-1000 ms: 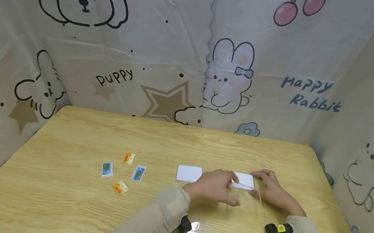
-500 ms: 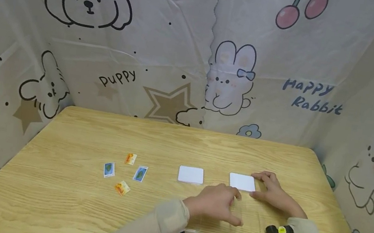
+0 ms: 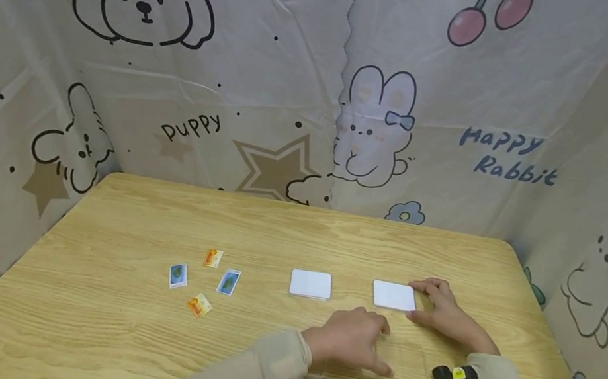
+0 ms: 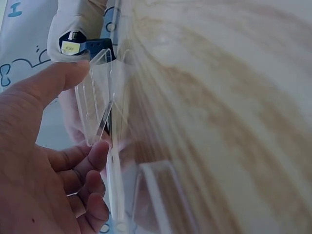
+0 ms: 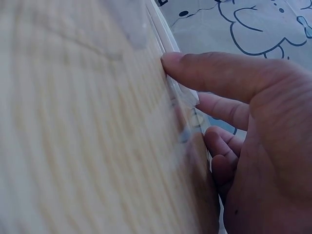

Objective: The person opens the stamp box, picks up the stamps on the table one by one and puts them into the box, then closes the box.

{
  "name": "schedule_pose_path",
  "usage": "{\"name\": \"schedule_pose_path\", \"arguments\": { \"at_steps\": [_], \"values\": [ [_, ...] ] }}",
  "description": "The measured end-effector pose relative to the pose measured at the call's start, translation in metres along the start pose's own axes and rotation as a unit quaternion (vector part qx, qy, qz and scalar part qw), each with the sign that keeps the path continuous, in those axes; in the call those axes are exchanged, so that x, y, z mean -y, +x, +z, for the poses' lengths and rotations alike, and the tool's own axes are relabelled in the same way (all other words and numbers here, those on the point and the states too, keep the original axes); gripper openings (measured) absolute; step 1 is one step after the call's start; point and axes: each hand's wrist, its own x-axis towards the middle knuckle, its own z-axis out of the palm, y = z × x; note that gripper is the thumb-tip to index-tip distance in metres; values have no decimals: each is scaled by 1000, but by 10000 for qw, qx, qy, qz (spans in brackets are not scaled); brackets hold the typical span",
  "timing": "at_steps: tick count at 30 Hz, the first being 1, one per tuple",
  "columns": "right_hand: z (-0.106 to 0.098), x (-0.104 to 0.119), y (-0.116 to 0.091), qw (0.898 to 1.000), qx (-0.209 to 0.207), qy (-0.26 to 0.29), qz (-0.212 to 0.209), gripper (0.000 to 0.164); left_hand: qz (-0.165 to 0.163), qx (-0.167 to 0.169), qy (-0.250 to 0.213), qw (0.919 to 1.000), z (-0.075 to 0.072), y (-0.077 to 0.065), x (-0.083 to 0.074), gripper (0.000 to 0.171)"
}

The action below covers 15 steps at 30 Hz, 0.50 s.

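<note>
My left hand (image 3: 351,339) holds a clear plastic lid (image 4: 95,100) by its edges just above the table, thumb on one side and fingers on the other. In the head view this lid is barely visible. My right hand (image 3: 444,315) grips the right end of a stack of white cards (image 3: 393,295), its thumb on the near side and a finger on the far side. Clear plastic shows along the stack's edge in the right wrist view. A second white card stack (image 3: 310,284) lies to the left, apart from both hands.
Left of the stacks lie two blue picture cards (image 3: 177,275) and two orange ones (image 3: 212,258). Another clear plastic piece (image 4: 158,195) rests on the wooden table (image 3: 93,329) near my left wrist. Printed cloth (image 3: 286,79) walls the back and sides.
My left hand has drawn back toward me from the right card stack, with the clear lid in it, uncovering the stack's white top. My right hand has stayed at the stack.
</note>
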Motion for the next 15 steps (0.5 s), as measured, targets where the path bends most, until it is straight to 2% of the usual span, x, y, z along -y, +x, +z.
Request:
{"name": "schedule_pose_path", "arguments": {
  "at_steps": [15],
  "values": [
    [0, -1, 1, 10000, -1, -18, 53, 64, 98, -43, 538, 9985, 2, 0, 0, 64]
  ]
}}
